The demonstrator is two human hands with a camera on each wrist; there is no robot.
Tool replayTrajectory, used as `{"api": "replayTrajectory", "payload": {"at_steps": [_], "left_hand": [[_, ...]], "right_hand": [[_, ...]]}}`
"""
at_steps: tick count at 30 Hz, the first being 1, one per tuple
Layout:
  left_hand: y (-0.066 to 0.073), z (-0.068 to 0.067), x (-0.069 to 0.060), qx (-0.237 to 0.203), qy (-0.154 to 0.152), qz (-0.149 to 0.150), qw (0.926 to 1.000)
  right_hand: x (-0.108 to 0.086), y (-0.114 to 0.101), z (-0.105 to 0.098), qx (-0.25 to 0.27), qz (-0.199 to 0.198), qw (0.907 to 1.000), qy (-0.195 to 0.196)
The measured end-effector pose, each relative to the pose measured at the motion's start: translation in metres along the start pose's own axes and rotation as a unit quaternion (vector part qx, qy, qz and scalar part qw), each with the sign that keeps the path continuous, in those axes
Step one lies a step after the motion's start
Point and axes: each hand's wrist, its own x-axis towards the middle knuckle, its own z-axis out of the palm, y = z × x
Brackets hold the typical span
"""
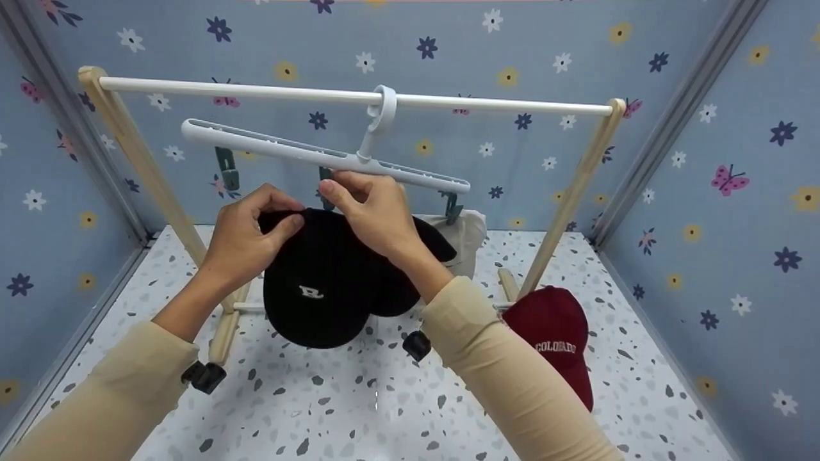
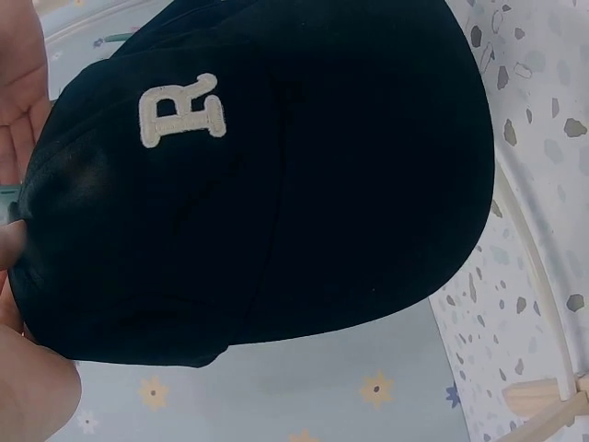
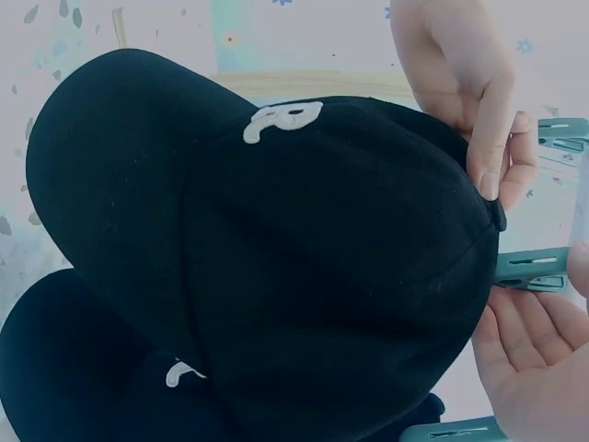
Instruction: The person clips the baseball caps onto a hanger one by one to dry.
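A black cap [image 1: 320, 269] with a white letter R hangs brim down in front of a grey hanger [image 1: 275, 147]. My left hand [image 1: 240, 237] pinches the edge of its crown between thumb and fingers. At the hanger's middle, my right hand [image 1: 381, 214] grips a green clip [image 3: 534, 267]. In the right wrist view that clip meets the top of the cap; whether it bites the fabric is hard to tell. Behind is a second black cap [image 1: 400, 288], with another green clip [image 3: 456, 430] near its top in the right wrist view.
The hanger hooks over the white rail [image 1: 243, 89] of a wooden-legged rack. A spare green clip [image 1: 227, 169] dangles at its left end. A pale cap [image 1: 474, 234] hangs from a clip at the right. On the speckled floor, right, lies a red cap [image 1: 544, 320].
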Motion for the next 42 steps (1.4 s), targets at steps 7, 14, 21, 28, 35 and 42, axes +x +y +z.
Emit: {"api": "replayTrajectory", "payload": {"at_steps": [7,14,21,28,35,42], "left_hand": [[-0.002,0.000,-0.002,0.004,0.000,-0.003,1.0000],[-0.003,0.001,-0.002,0.002,-0.001,0.002,1.0000],[-0.003,0.002,-0.002,0.009,0.001,0.000,1.0000],[-0.001,0.005,-0.002,0.009,-0.001,0.001,1.0000],[0.000,0.007,-0.002,0.004,-0.002,0.002,1.0000],[0.000,0.011,-0.002,0.004,-0.002,0.000,1.0000]], "right_hand": [[0.003,0.002,-0.002,-0.013,-0.012,0.9998,-0.001],[0.005,0.002,-0.002,-0.019,-0.010,0.9995,0.025],[0.006,0.002,0.000,-0.024,-0.008,0.9986,0.046],[0.004,0.005,0.000,-0.034,-0.010,0.9976,0.060],[0.004,0.006,0.000,-0.031,-0.014,0.9972,0.067],[0.005,0.007,-0.001,-0.022,-0.013,0.9969,0.074]]}}
